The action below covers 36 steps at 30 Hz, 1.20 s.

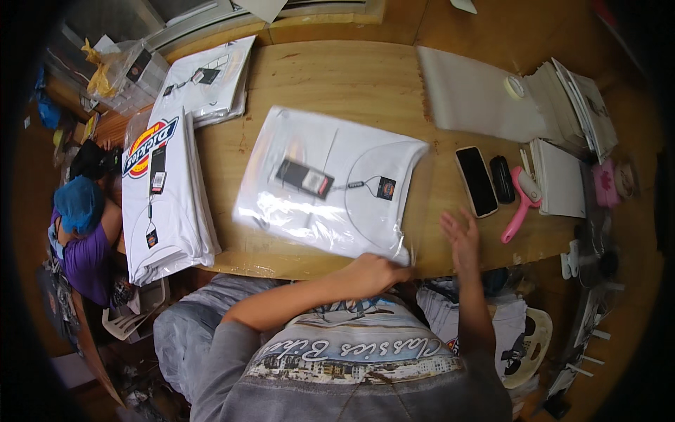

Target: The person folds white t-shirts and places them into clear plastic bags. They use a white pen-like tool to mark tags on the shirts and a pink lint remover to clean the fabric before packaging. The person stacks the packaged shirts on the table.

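Observation:
A folded white T-shirt in a clear plastic bag (320, 232) lies slanted on the wooden table (330, 74) in front of me. It carries a black hang tag on a cord and a dark neck label. My left hand (373, 276) is closed at the near corner of the bag, by the table's edge; its fingertips are partly hidden. My right hand (461, 243) hovers to the right of the bag, fingers spread and slightly blurred, holding nothing. Left of the bag rises a stack of bagged white T-shirts (186, 225), the top one with a printed logo and hang tag.
More bagged shirts (228, 91) sit at the far left. On the right are a phone (476, 181), a black case (502, 179), a pink-handled brush (520, 214), plastic bags (474, 91) and a tape roll (514, 87). A person in purple (91, 239) is at the left.

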Motion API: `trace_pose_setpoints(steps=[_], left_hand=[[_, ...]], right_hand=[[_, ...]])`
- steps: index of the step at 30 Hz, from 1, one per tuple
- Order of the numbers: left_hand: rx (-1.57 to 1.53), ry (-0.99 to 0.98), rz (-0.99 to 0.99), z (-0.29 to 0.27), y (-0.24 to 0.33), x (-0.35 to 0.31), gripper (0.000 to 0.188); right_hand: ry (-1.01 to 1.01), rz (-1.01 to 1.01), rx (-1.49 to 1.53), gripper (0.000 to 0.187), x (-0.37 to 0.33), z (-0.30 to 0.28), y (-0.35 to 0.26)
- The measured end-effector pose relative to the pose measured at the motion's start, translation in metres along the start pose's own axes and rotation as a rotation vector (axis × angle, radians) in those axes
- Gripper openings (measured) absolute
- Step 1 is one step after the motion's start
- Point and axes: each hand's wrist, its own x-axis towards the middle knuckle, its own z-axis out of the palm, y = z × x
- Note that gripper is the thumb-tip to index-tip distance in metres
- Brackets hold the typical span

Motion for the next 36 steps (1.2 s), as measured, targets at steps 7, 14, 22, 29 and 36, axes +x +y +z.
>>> trace_pose_setpoints(steps=[7, 14, 22, 29, 36], left_hand=[[0.427, 0.581, -0.630, -0.082, -0.139, 0.082, 0.044], [-0.454, 0.086, -0.686, -0.154, -0.177, 0.112, 0.042], [-0.839, 0.528, -0.237, -0.291, -0.103, 0.052, 0.032], [-0.424, 1.075, 0.065, -0.340, -0.044, 0.013, 0.027], [-0.190, 0.682, -0.050, -0.191, -0.099, -0.050, 0.024]], right_hand=[[-0.070, 0.278, 0.382, 0.051, -0.087, 0.022, 0.026], [-0.156, 0.056, 0.512, 0.052, -0.007, 0.069, 0.032], [-0.306, -0.221, 0.240, 0.037, 0.083, 0.094, -0.140], [-0.404, -0.911, -0.021, 0.022, 0.085, 0.165, -0.261], [-0.470, -0.673, -0.554, 0.021, 0.088, 0.090, -0.125]])
